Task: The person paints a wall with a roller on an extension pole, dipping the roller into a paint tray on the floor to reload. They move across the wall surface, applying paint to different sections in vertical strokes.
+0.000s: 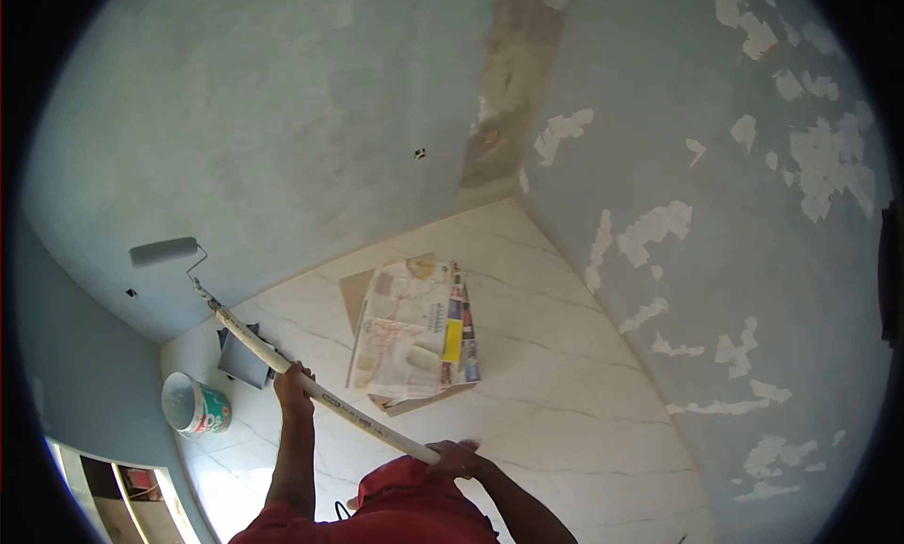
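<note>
A paint roller [165, 252] on a long pale pole [363, 420] reaches up to the left, its grey sleeve against or close over the blue wall. My left hand [294, 384] is wrapped round the middle of the pole. Near the pole's lower end, by my red shirt, my right hand [454, 457] is closed around it. Below the roller, a grey paint tray [245, 358] lies on the floor, partly behind the pole. A white bucket with a green label [213, 410] stands to the left of the tray.
Spread newspaper [400, 309] lies over cardboard [356, 295] on the marbled tile floor [565, 393]. The right-hand wall [659, 290] has white patches. A brown unpainted strip [508, 83] runs up near the corner. Openings [132, 497] show at the lower left.
</note>
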